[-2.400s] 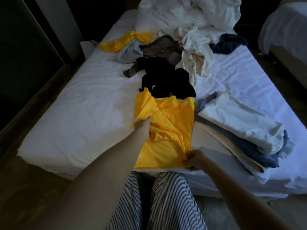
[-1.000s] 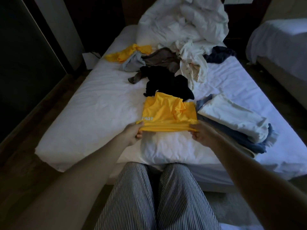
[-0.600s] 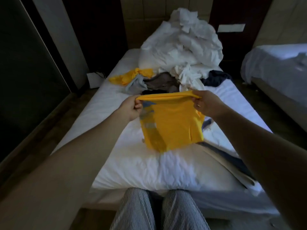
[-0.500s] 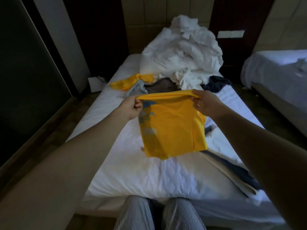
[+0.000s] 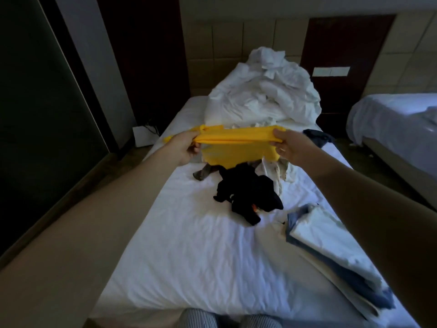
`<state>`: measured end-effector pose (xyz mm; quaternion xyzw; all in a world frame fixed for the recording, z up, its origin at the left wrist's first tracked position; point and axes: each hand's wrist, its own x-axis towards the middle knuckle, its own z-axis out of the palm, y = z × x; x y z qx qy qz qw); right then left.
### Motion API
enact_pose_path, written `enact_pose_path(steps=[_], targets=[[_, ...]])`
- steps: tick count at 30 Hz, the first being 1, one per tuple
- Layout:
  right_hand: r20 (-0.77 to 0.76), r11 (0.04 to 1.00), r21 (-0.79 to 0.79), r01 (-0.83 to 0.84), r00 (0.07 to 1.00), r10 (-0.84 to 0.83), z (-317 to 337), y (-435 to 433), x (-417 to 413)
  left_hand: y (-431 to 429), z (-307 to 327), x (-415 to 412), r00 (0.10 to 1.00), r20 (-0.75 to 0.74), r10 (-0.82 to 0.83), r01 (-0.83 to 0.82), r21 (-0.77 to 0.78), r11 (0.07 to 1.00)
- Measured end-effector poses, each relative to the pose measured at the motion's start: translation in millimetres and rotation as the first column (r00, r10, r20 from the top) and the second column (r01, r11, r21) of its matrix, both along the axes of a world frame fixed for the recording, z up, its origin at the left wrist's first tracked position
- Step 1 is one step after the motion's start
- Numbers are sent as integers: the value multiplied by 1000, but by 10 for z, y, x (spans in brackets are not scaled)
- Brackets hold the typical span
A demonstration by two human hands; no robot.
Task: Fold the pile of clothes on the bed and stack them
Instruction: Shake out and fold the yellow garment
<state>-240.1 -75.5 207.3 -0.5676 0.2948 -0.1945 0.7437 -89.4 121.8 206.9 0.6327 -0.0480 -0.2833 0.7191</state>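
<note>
Yellow, smooth knit, the folded shirt [image 5: 236, 147] hung in the air as a flat band over the far middle of the white, creased bed [image 5: 189, 256]. The left hand [image 5: 182, 147] and right hand [image 5: 290, 147] each pinched an upper corner, fingers curled round the cloth. Half a second before, it had draped lower and longer; now it was stretched tauter and carried farther out, baring the crumpled black garment [image 5: 246, 195]. Its long axis ran left to right, folded edge uppermost.

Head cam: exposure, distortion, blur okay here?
Head view: dim, left wall near black, bed sheet brightest but not blown out; wide-angle stretch swells the left forearm and right forearm at the edges; yellow shirt sharp, no glare.
</note>
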Motion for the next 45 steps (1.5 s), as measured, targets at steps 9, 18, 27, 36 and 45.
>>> enact_pose_path(steps=[9,18,27,36,45], targets=[[-432,994,91,-68,896,101,-1623,704,-842,680,-1588,-675,960,-265,-91,214,483,849],[-541,901,234,-366,721,433,-2109,895,-1213,1161,-2293,-932,858,-425,-288,456,371,809],[-792,746,201,-635,343,505,-2196,898,-1192,1386,-2336,-999,712,-317,-626,687,500,528],[-901,451,-23,-892,214,377,-2250,987,-1313,1445,-2276,-1076,561,-427,-709,783,552,287],[-728,655,-105,-748,507,462,-2293,873,-1127,1235,-2388,-803,699,-240,-674,651,605,460]])
